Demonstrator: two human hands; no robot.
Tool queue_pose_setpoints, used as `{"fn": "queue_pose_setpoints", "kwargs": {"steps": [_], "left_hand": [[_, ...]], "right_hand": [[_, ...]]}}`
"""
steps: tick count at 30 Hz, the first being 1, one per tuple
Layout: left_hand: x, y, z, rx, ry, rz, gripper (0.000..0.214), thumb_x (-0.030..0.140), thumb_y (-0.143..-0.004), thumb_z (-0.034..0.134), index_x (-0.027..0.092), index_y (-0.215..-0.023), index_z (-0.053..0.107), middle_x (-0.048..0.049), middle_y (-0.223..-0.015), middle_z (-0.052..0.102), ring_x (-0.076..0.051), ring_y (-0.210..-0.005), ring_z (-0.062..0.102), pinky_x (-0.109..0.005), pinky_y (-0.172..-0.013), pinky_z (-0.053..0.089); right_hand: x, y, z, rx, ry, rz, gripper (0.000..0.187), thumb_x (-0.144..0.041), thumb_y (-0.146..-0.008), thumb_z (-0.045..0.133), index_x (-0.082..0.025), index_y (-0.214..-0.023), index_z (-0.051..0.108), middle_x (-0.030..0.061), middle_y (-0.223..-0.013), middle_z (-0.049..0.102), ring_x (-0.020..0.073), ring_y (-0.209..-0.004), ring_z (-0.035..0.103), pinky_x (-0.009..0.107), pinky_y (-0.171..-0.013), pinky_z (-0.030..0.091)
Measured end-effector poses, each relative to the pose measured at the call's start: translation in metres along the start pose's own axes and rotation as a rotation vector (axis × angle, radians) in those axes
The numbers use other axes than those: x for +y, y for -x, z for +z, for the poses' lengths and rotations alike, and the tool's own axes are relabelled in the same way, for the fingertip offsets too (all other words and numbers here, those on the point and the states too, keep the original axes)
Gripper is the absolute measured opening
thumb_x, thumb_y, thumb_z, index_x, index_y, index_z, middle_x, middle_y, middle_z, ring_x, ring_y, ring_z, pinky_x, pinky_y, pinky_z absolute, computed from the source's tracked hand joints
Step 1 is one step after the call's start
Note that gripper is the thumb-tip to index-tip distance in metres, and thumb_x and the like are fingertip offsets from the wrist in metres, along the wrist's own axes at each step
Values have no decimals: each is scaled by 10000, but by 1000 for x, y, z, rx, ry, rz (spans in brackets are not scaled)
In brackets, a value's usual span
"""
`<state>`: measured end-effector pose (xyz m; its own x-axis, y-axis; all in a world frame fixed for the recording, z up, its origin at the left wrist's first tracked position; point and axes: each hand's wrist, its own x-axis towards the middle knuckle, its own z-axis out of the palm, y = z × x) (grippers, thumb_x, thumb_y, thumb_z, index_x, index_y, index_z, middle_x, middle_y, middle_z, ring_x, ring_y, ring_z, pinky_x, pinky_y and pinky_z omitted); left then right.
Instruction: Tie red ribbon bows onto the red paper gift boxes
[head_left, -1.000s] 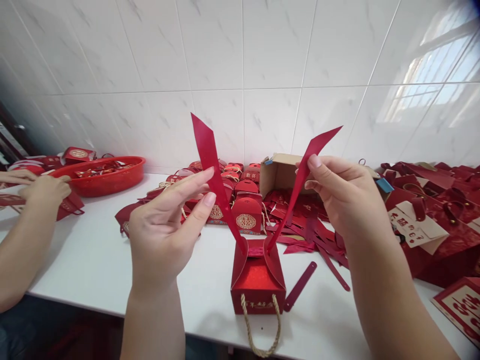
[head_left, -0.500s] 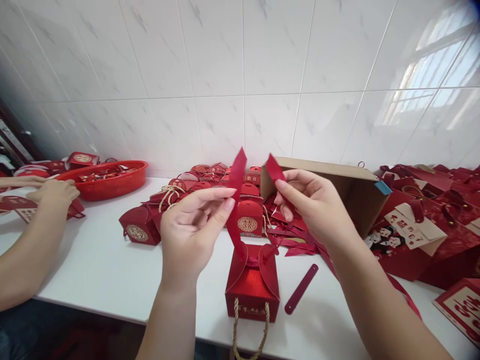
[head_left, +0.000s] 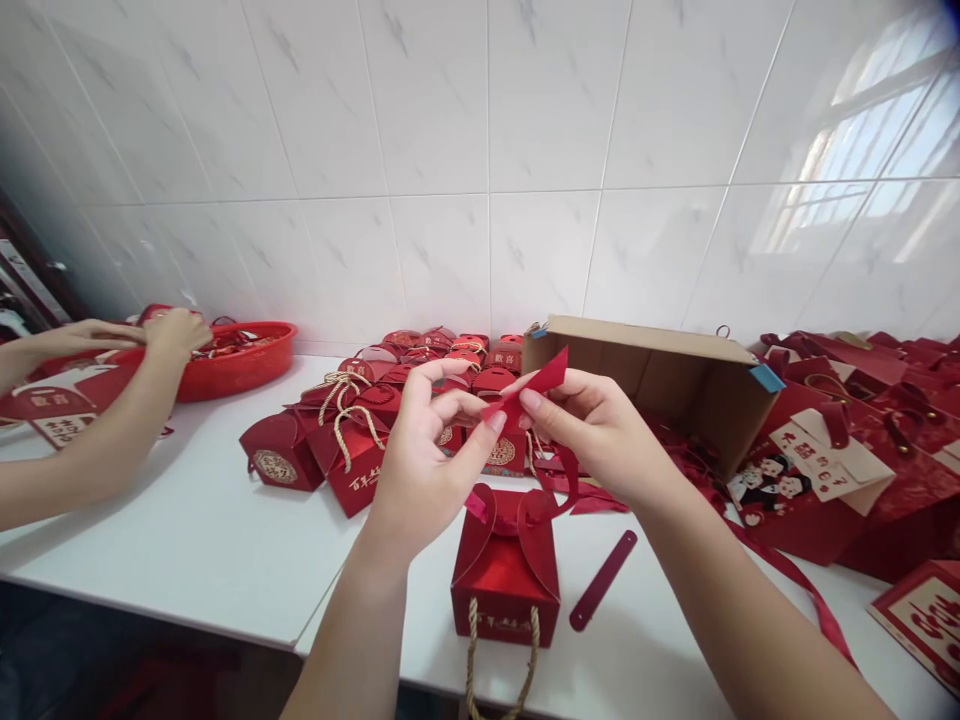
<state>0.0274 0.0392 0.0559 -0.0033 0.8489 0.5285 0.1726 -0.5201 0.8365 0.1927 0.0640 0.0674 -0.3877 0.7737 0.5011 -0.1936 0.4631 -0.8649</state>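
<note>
Brings ribbon ends (head_left: 551, 374) closer than before | pinches both: left hand (head_left: 429, 465), right hand (head_left: 596, 420) | keeps red box (head_left: 506, 575) near table's (head_left: 622, 660) front edge, likely for reach

Overlap of the red ribbon (head_left: 551, 376) is covered by the fingertips of the left hand (head_left: 429, 475) and right hand (head_left: 600, 430); its folding cannot be told. Lower centre: gold lettering (head_left: 504, 623) on the gift box (head_left: 506, 572) is too small to be read; the rope handle (head_left: 535, 640) is cut off by the bottom edge. Mid-frame: small red boxes (head_left: 346, 490) are partly hidden by the left hand. Far left: the red basin (head_left: 255, 376) is partly covered by a co-worker's forearm (head_left: 112, 465). Lower right: the patterned box (head_left: 924, 625) is cut off.
</note>
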Motion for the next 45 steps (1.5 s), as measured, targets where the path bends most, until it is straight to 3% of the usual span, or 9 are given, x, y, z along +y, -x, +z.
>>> {"fn": "queue_pose_setpoints", "kwargs": {"steps": [10,15,21,27,31,35,37,40,45], "left_hand": [[-3,-11,-4,-63,524,-246,195,154,-809,628,174,-978,534,45,-658,584,-71,-656,557,-163,-631,454],[-3,-10,-6,-124,503,-215,172,207,-852,588,178,-1017,551,6,-721,630,-108,-740,607,-215,-716,489],[-2,-2,1,80,-199,303,388,233,-883,568,241,-1263,491,24,-777,645,-100,-666,572,-212,-649,462],[-6,1,-35,292,-660,399,427,273,-809,658,220,-1221,560,47,-675,579,-96,-566,511,-208,-568,432],[-25,12,-86,148,-956,303,383,284,-830,575,219,-1208,561,61,-631,544,-106,-538,497,-231,-637,443],[-59,34,-116,-157,-1020,104,339,270,-830,480,188,-1141,587,54,-590,536,-125,-511,536,-223,-561,438],[-73,44,-113,-265,-967,53,301,292,-837,479,197,-1087,617,24,-660,597,-147,-582,591,-239,-593,462],[-78,52,-88,-203,-825,105,222,320,-843,516,199,-993,625,-58,-974,656,-210,-921,628,-321,-859,465],[-67,48,-33,-220,-310,-125,282,330,-784,608,205,-1024,530,-74,-1121,581,-217,-1118,551,-389,-1024,404]], "right_hand": [[4,0,-25,-161,759,-564,356,17,-861,406,-163,-986,686,58,-953,697,126,-861,639,236,-739,525],[7,0,-25,-148,804,-629,338,-17,-871,432,-166,-1051,677,76,-1006,692,148,-932,640,255,-777,543],[6,-3,-15,32,475,-449,258,-160,-910,509,-224,-1076,695,58,-1197,642,182,-1146,581,342,-985,473],[-8,31,-35,334,549,14,265,-336,-884,516,-171,-703,618,8,-681,604,134,-641,550,245,-573,434],[5,92,-73,371,875,284,316,-388,-858,452,-188,-616,490,-32,-542,418,108,-505,380,242,-472,300],[40,145,-99,360,1126,490,309,-385,-798,440,-195,-570,523,1,-521,476,162,-516,462,277,-484,345],[52,152,-97,385,1161,427,243,-366,-771,478,-186,-685,616,48,-697,615,210,-650,579,316,-582,442],[54,139,-77,561,1153,158,311,-397,-812,508,-177,-978,654,114,-1090,634,268,-1007,599,384,-853,465],[51,98,-33,397,777,163,268,-444,-873,502,-200,-874,614,72,-914,665,209,-875,616,340,-801,467]]}}
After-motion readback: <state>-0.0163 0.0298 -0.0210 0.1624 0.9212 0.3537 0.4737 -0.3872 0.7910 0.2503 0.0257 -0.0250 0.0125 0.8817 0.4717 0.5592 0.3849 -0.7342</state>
